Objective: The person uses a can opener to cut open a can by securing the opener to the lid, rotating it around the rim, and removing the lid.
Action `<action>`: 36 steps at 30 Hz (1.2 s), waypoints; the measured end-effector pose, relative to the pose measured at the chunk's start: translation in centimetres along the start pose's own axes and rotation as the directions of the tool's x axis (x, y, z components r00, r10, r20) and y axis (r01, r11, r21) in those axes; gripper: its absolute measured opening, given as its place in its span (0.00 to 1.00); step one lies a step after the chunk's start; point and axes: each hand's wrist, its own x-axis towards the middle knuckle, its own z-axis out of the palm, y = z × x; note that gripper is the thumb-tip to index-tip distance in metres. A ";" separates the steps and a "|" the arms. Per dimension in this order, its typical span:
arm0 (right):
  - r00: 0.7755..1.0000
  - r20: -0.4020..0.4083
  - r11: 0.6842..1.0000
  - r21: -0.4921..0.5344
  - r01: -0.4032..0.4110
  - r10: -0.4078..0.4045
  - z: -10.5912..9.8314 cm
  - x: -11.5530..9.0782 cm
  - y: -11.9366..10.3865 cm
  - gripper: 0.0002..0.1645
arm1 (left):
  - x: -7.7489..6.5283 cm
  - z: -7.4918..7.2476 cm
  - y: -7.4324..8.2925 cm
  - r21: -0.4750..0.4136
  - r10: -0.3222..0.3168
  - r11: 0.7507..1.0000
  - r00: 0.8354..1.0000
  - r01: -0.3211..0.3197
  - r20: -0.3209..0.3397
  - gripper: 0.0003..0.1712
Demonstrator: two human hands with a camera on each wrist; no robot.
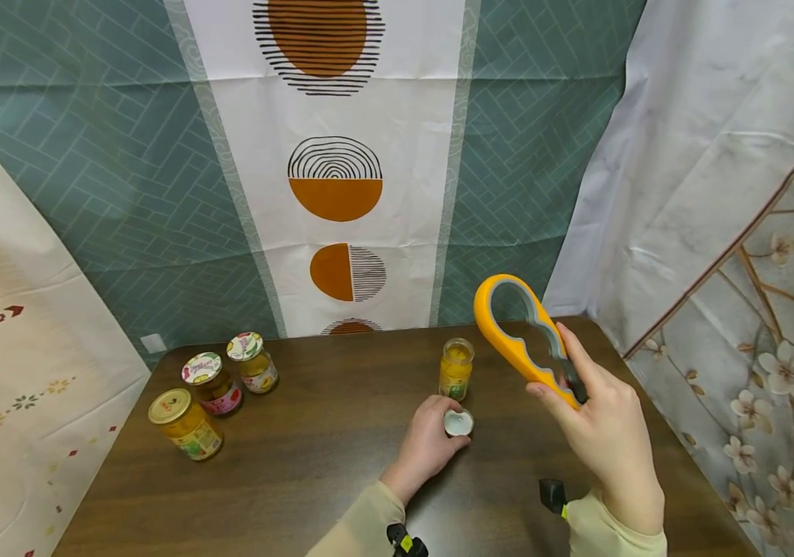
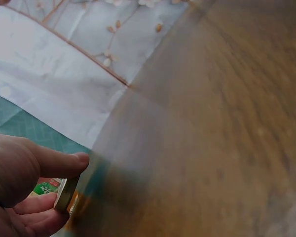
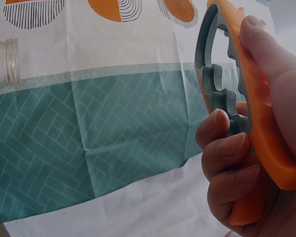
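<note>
My left hand (image 1: 432,439) pinches a small round jar lid (image 1: 458,422) between thumb and fingers, its pale inner face turned up in the head view. In the left wrist view the lid (image 2: 66,193) shows edge-on between thumb and fingertips. Just beyond that hand stands a lidless glass jar (image 1: 456,370) with yellow contents. Raised over the table's right side, my right hand (image 1: 609,418) grips an orange and grey jar opener (image 1: 508,333) by its handles. The right wrist view shows fingers curled round the opener (image 3: 264,113), its toothed loop pointing up.
On the left of the brown wooden table (image 1: 313,464) stand three lidded jars: a large yellow one (image 1: 191,429), one with a pink label (image 1: 219,391) and a smaller one (image 1: 258,367). Patterned cloth (image 1: 529,155) hangs behind the table's back edge.
</note>
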 end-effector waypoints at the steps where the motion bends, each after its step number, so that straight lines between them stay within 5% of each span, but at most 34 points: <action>1: 1.000 0.000 1.000 0.000 -0.001 0.001 0.0 0.0 0.0 0.52 | 0.0 0.1 0.0 0.012 0.008 1.000 1.000 -0.008 -0.005 0.26; 9: 1.000 0.010 1.000 0.001 -0.010 0.010 0.0 0.1 -0.1 0.52 | -0.1 0.6 -0.4 0.100 0.056 0.994 0.998 -0.053 -0.022 0.23; 18: 0.999 0.033 1.000 -0.003 -0.020 0.020 0.1 0.1 -0.4 0.52 | -0.1 0.5 -0.6 0.021 0.031 0.999 0.999 -0.031 -0.044 0.24; 36: 0.999 0.043 1.000 0.003 -0.019 0.018 0.2 0.2 -0.5 0.52 | 0.1 0.3 -0.6 0.010 -0.006 1.000 0.996 0.007 -0.092 0.28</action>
